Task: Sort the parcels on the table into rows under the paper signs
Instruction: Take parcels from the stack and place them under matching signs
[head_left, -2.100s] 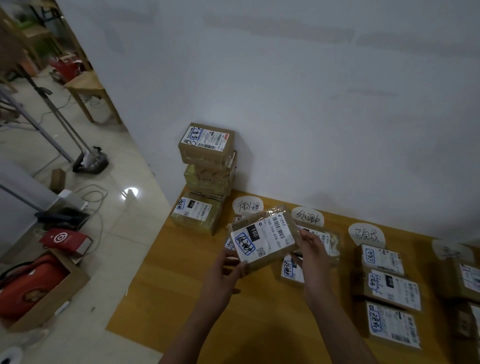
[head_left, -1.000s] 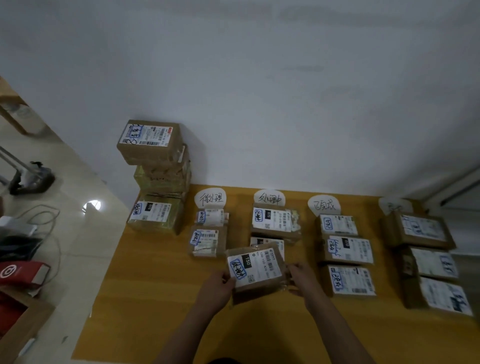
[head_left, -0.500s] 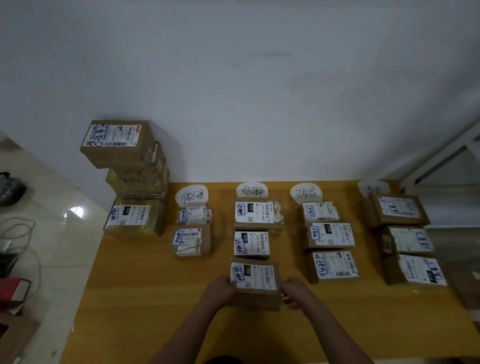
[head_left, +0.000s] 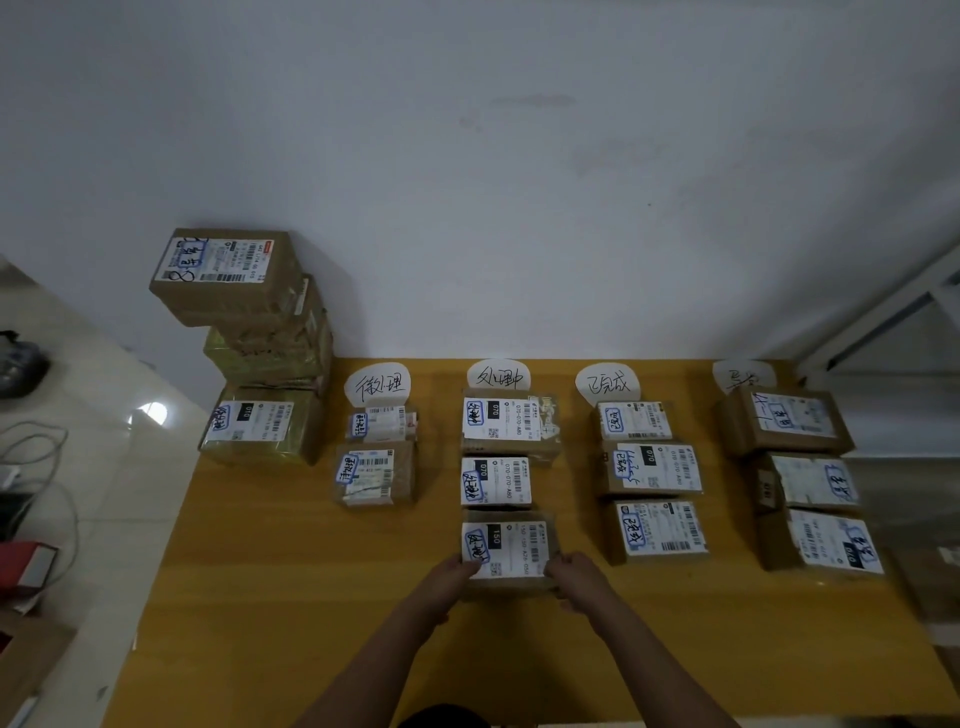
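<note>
A brown parcel with a white label marked 150 rests flat on the yellow table, third in the row under the second paper sign. My left hand grips its near left corner and my right hand its near right corner. Two parcels lie above it in that row. The first sign has two small parcels below it. Under the third sign are three parcels. The fourth sign heads three more.
A stack of unsorted parcels stands at the table's back left corner against the white wall. Left of the table are a pale floor, cables and a red box. A white window frame is at the right.
I carried the 150 parcel from up in front of me down onto the table, at the near end of the second row. My view swung right over the whole table.
</note>
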